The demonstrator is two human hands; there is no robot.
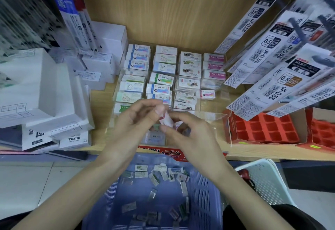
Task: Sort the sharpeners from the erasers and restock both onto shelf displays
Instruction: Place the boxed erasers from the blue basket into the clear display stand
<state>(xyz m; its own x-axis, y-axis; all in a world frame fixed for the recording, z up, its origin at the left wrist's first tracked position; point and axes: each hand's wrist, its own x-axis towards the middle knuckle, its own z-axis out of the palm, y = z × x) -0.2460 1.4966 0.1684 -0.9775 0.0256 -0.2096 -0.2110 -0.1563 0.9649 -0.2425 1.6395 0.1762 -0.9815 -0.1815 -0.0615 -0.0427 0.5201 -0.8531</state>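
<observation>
Both my hands meet over the front of a clear tiered display (215, 116) on the wooden shelf. My left hand (137, 119) pinches a small white wrapped eraser (167, 121) at its top, and my right hand (184, 130) pinches its lower end. Rows of boxed erasers (159, 79) fill the display behind, with pink "Hard Eraser" packs (214, 75) at the right. Below my arms a blue basket (204, 193) holds several loose wrapped erasers (163, 175). No sharpener is clearly visible.
White refill boxes (45, 103) are stacked at the left. Hanging pen-refill packs (282, 57) crowd the right, above red cardboard trays (262, 128). A white basket (266, 179) stands at the lower right on the tiled floor.
</observation>
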